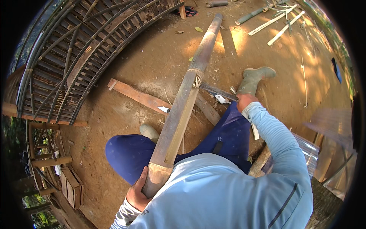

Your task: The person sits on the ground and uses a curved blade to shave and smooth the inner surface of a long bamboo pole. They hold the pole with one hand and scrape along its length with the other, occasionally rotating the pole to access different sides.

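Note:
A long brown bamboo pole [173,122] slants from my lap away toward the far ground. A lengthwise strip of its side is cut out, leaving a pale inner face, with frayed fibres by the far joint. My left hand [138,194] wraps the pole's near end below a joint. On the right, my right hand [247,101] is closed in a fist by my knee, gripping a knife whose long, dark blade [213,91] reaches to the frayed spot; its handle is hidden. A pale split stick [255,131] shows below that fist; I cannot tell whether the hand touches it.
A white-handled tool [221,99] lies beside the blade. Under the pole, a reddish plank [139,95] lies on the dirt near a white-and-dark pointed object [164,109]. A slatted bamboo structure [76,65] stands left. Split bamboo strips [286,28] lie far right; clear corrugated sheeting [306,150] is nearer.

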A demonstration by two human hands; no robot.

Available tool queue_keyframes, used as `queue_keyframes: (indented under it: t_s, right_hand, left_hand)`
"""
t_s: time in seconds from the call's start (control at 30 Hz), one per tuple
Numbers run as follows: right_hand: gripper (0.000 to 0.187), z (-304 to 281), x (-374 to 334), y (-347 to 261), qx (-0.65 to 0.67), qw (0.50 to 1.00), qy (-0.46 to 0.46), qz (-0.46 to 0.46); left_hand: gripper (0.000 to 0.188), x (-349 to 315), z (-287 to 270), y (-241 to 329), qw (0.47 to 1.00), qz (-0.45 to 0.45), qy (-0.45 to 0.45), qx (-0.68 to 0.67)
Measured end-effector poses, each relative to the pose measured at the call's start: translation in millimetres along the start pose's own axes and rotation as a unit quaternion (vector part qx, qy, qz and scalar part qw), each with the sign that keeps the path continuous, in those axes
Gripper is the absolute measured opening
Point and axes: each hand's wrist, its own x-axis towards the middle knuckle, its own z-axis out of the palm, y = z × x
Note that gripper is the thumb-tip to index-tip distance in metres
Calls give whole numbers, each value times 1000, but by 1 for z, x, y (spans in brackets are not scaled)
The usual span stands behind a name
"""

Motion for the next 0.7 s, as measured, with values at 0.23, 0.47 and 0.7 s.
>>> queue_keyframes:
  t_s: [0.23, 0.47, 0.7]
  right_hand:
    - [39, 48, -13, 6, 229, 971, -60, -29]
    - [36, 58, -50, -4, 142, 985, 77, -67]
    - [31, 46, -123, -25, 144, 963, 30, -227]
  left_hand:
    - [113, 2, 1, 3, 999, 28, 1, -30]
    - [115, 4, 4, 2, 997, 50, -4, -56]
    - [113, 7, 3, -2, 997, 37, -16, -73]
